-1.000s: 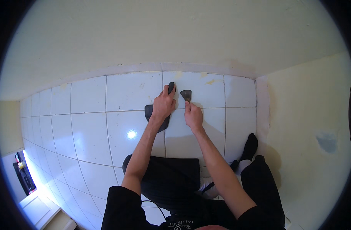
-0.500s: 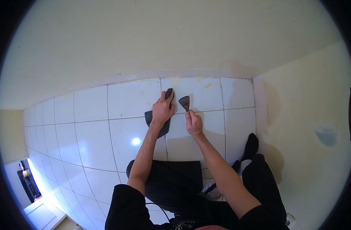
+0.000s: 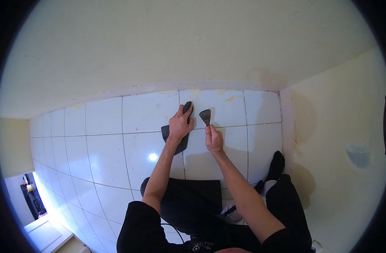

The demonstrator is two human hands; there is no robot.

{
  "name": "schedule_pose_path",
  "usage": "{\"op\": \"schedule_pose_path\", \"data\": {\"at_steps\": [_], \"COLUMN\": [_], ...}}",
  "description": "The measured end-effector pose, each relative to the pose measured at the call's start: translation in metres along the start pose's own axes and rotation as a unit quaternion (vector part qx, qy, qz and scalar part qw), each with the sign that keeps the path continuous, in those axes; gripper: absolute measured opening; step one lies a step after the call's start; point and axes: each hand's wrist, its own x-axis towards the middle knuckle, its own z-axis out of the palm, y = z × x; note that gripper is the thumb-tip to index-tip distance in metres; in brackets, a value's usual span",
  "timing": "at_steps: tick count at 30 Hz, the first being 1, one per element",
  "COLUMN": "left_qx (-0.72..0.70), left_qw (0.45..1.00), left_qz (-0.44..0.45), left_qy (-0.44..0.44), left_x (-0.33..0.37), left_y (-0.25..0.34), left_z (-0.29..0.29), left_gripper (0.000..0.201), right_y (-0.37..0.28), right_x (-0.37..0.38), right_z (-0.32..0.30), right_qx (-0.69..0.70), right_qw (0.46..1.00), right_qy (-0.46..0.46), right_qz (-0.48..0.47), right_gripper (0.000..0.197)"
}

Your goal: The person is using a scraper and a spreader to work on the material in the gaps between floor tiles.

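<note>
Low over the white tile floor (image 3: pixel 150 147), my left hand (image 3: pixel 180 125) grips a black dustpan (image 3: pixel 182 145). The end of its handle sticks out past my fingers toward the far wall, and its pan shows partly beneath my wrist, the rest hidden. My right hand (image 3: pixel 214 141) is closed around a putty knife (image 3: pixel 205 115), a short way to the right of the dustpan. The dark flared blade points away from me, apart from the dustpan. Yellowish smears (image 3: pixel 230 99) mark the tiles beyond the blade, close to the wall.
A pale wall (image 3: pixel 167 46) with a low skirting (image 3: pixel 146 89) runs along the far side. Another wall (image 3: pixel 340 122), with a grey-blue patch (image 3: pixel 358 156), meets it at the right. My socked foot (image 3: pixel 277 162) rests near that corner. At lower left stands a white panelled piece (image 3: pixel 45 234).
The view has shifted slightly, so floor and walls sit a little lower. Both hands keep hold of their tools in nearly the same places; the putty knife is turned slightly.
</note>
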Motion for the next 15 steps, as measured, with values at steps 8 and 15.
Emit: {"op": "schedule_pose_path", "data": {"at_steps": [8,15], "left_qx": [0.001,-0.001], "left_qw": [1.000,1.000], "left_qz": [0.008,-0.008], "left_qy": [0.009,-0.007], "left_x": [0.0004,-0.0004], "left_y": [0.0001,-0.0020], "left_z": [0.0012,0.0019], "left_gripper": [0.058,0.061], "right_y": [0.0007,-0.0004], "right_x": [0.0003,-0.0004], "right_z": [0.0009,0.0008], "right_qx": [0.015,0.016], "right_qw": [1.000,1.000], "right_qy": [0.017,0.011], "right_qz": [-0.004,0.005], "right_gripper": [0.027,0.027]}}
